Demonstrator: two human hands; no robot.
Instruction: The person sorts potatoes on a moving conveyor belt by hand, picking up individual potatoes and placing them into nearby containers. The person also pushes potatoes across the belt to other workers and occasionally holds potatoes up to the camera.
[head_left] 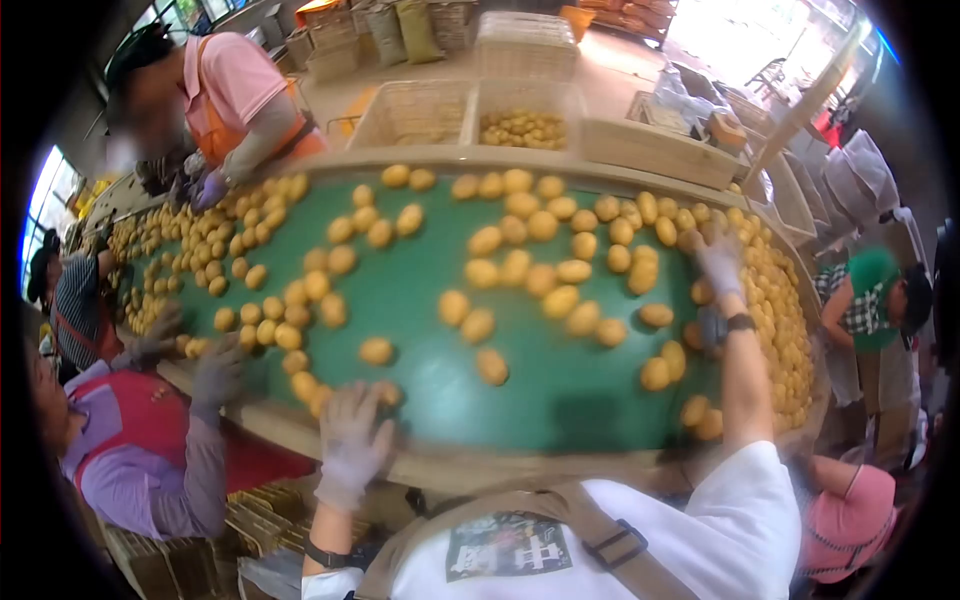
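Many round yellow-brown fruits or potatoes (491, 366) lie scattered on a green conveyor belt (430, 400). My left hand (354, 440), in a pale glove, is over the belt's near edge with its fingers spread, its fingertips beside one round piece (387, 392). My right hand (718, 258), also gloved, reaches to the far right part of the belt, by the dense pile (780, 310). Its fingers point away, close to several pieces; they are blurred, and whether they grip one cannot be told.
Co-workers in aprons stand at the left (130, 420) and far left (240, 100), gloved hands over the belt. More people are at the right. Crates (415, 97) stand beyond the far rim (440, 157). A grey device (712, 327) sits near my right wrist.
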